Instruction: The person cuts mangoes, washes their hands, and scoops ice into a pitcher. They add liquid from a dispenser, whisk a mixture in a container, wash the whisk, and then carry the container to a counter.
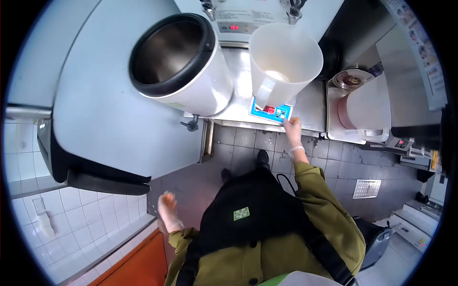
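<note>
My right hand (pixel 293 132) is at the front right corner of a blue digital scale (pixel 271 112), a fingertip on its button panel and the other fingers curled. On the scale stands a large translucent pitcher (pixel 285 55), its handle toward me and a little liquid or residue at the bottom. To the left of it is a white insulated barrel (pixel 205 81) with a black rim, an open top and a black tap low at its front. My left hand (pixel 167 209) hangs low at my side, blurred, and seems to hold nothing; its fingers are smeared by motion.
Behind the pitcher, a machine (pixel 238 27) shows red digits and two taps. A pinkish pitcher (pixel 365 107) and a round lidded container (pixel 354 80) sit on the right counter. A floor drain (pixel 367 188) and a dark bin (pixel 374 243) are at right, an orange panel (pixel 133 262) at lower left.
</note>
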Demonstrator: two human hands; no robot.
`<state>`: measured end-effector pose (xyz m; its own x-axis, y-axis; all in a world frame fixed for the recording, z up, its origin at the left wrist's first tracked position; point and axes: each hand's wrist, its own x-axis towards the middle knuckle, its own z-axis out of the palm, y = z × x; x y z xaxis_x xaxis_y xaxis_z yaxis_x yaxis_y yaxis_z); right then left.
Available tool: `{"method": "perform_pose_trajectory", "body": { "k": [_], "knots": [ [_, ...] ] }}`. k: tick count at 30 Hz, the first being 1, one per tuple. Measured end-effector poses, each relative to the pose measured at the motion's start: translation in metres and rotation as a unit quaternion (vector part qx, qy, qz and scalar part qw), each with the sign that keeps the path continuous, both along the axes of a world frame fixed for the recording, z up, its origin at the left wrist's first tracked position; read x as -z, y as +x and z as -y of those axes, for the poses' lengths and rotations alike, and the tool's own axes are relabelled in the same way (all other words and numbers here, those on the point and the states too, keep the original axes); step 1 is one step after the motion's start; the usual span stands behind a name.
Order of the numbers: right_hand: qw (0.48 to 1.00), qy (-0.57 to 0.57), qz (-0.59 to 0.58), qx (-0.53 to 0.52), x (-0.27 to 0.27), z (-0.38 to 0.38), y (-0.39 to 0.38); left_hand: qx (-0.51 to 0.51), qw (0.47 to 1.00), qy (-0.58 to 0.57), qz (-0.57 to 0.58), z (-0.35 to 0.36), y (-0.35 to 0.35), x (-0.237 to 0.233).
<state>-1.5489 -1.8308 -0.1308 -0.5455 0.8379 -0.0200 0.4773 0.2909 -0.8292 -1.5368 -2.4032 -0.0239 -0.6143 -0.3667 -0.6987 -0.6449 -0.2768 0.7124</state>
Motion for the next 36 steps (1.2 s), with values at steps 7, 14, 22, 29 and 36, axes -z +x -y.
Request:
{"method": "perform_pose_trajectory", "body": {
  "k": [7, 14, 22, 29, 36],
  "knots": [
    [0.997, 0.053, -0.049, 0.041, 0.042, 0.106, 0.048, -0.041, 0.925, 0.299, -0.229, 0.042, -0.111, -0.027],
    [0.973, -0.211, -0.036, 0.087, 0.06, 0.312, 0.1, 0.026, 0.882, 0.419, -0.215, 0.108, -0.089, -0.028],
    [0.924, -0.379, -0.008, 0.049, -0.036, 0.391, 0.149, 0.015, 0.805, -0.008, -0.593, 0.213, 0.01, -0.181],
    [0.949, -0.313, 0.013, 0.033, -0.038, 0.377, 0.161, -0.138, 0.525, -0.377, -0.75, 0.185, -0.063, -0.433],
    [0.961, 0.007, 0.058, -0.271, -0.213, 0.367, 0.109, 0.031, 0.408, -0.477, -0.778, 0.082, -0.188, -0.593]
  ]
}}
